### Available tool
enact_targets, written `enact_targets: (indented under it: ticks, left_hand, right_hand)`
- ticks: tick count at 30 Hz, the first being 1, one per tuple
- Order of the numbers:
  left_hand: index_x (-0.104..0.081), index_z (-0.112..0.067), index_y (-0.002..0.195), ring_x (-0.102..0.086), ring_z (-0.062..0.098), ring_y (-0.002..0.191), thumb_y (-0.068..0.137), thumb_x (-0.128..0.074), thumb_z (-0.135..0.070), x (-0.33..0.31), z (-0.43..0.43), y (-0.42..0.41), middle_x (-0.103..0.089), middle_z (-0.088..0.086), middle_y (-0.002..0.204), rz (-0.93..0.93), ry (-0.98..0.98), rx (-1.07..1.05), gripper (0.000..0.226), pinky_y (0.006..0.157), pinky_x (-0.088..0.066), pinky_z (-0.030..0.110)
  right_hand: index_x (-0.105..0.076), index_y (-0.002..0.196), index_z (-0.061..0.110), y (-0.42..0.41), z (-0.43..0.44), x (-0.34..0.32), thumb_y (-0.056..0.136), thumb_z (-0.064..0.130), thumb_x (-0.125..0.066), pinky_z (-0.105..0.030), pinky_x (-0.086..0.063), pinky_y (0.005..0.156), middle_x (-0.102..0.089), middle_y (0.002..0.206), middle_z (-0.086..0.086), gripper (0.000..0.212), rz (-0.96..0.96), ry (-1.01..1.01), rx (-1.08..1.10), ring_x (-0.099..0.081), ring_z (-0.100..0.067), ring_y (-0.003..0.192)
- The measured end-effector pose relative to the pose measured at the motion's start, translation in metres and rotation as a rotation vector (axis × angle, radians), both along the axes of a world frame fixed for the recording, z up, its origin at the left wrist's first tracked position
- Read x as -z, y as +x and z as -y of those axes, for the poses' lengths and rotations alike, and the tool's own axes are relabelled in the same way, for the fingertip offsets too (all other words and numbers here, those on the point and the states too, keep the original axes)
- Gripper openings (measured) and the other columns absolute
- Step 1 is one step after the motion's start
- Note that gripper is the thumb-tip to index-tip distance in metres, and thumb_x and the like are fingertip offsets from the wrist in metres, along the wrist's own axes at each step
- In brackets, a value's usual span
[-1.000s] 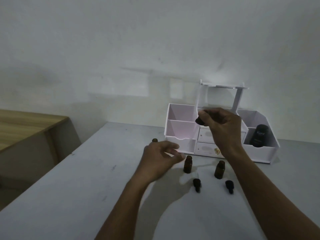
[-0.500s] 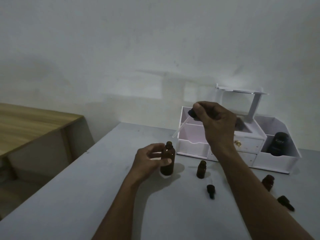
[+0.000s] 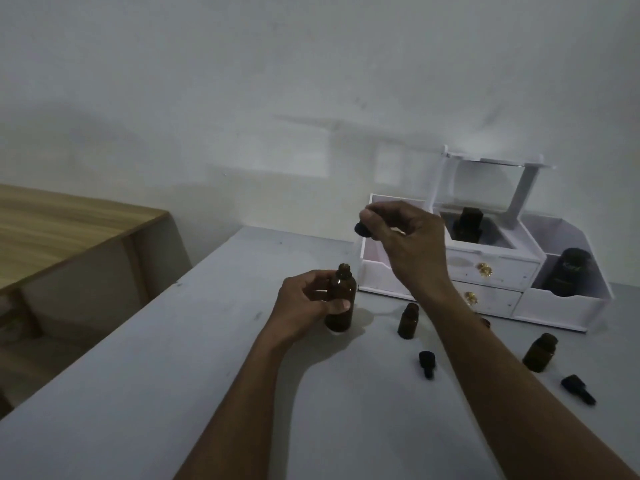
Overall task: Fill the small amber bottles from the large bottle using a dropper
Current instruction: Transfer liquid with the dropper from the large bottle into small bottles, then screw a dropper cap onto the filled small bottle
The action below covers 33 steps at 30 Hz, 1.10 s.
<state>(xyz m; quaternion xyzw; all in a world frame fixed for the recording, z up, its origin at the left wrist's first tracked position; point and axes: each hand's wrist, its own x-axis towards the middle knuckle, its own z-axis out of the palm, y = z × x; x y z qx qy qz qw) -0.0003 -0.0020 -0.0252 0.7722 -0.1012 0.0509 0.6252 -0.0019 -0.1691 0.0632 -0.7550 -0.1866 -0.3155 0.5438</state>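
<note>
The large amber bottle stands uncapped on the grey table, and my left hand grips its side. Above and to its right, my right hand pinches the dropper by its black bulb; the glass tube is hard to make out. Two small amber bottles stand open on the table, one beside my right forearm and one further right. Two black dropper caps lie on the table near them.
A white organizer with two gold-knobbed drawers sits at the back against the wall. It holds a dark bottle in the middle bin and a black jar on the right. A wooden table stands to the left.
My left hand took hold of the large bottle and now steadies it. My right hand carried the dropper from the organizer toward the bottle's mouth. The head view shifted left.
</note>
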Motion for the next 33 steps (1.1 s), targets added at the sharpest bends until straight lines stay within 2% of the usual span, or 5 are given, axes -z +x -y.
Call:
enact_targets:
  ticks: [6,15,20,28,33]
  left_hand:
    - [-0.064,-0.036,0.104,-0.063,-0.014,0.081,0.068,-0.085,-0.017,-0.002,0.001,-0.003,-0.067,-0.026,0.093,-0.009,-0.009,0.004,0.046,0.058,-0.045,0.003]
    - [-0.063,-0.033,0.11,-0.066,0.0,0.088,0.068,-0.086,-0.016,-0.002,0.001,-0.002,-0.068,-0.015,0.103,-0.002,-0.007,-0.007,0.051,0.083,-0.053,0.024]
    - [-0.066,-0.024,0.115,-0.068,0.008,0.091,0.071,-0.084,-0.023,-0.019,0.002,-0.012,-0.07,-0.005,0.103,0.215,0.012,-0.217,0.048,0.077,-0.056,0.026]
    - [-0.072,-0.011,0.097,-0.068,0.014,0.078,0.077,-0.078,-0.011,-0.048,0.023,-0.036,-0.072,-0.002,0.083,0.432,-0.024,-0.179,0.021,0.076,-0.057,0.027]
    - [-0.072,-0.018,0.091,-0.069,0.015,0.073,0.077,-0.078,-0.016,-0.034,0.066,-0.046,-0.072,-0.002,0.075,0.237,-0.024,-0.021,0.014,0.073,-0.06,0.037]
  right_hand:
    - [-0.075,0.1,0.019,0.007,-0.003,0.027,0.086,0.028,-0.073,-0.001,-0.048,0.069,-0.073,0.085,0.013,0.017,-0.146,-0.249,-0.007,-0.069,0.006,0.076]
    - [-0.074,0.11,0.019,0.005,0.0,0.037,0.081,0.032,-0.078,-0.002,-0.048,0.066,-0.073,0.093,0.01,0.032,-0.165,-0.278,-0.004,-0.066,0.011,0.077]
    - [-0.072,0.11,0.024,-0.01,0.038,0.024,0.084,0.026,-0.076,-0.004,-0.051,0.072,-0.071,0.095,0.014,0.027,-0.165,-0.346,0.039,-0.068,0.005,0.086]
    - [-0.07,0.099,0.042,-0.055,0.103,0.044,0.08,0.002,-0.071,-0.022,-0.052,0.09,-0.063,0.11,0.023,0.044,-0.515,-0.932,-0.096,-0.058,0.007,0.102]
    - [-0.066,0.117,0.036,-0.071,0.109,0.058,0.088,0.017,-0.068,-0.025,-0.038,0.105,-0.053,0.134,0.017,0.035,-0.5,-1.175,-0.059,-0.045,-0.005,0.123]
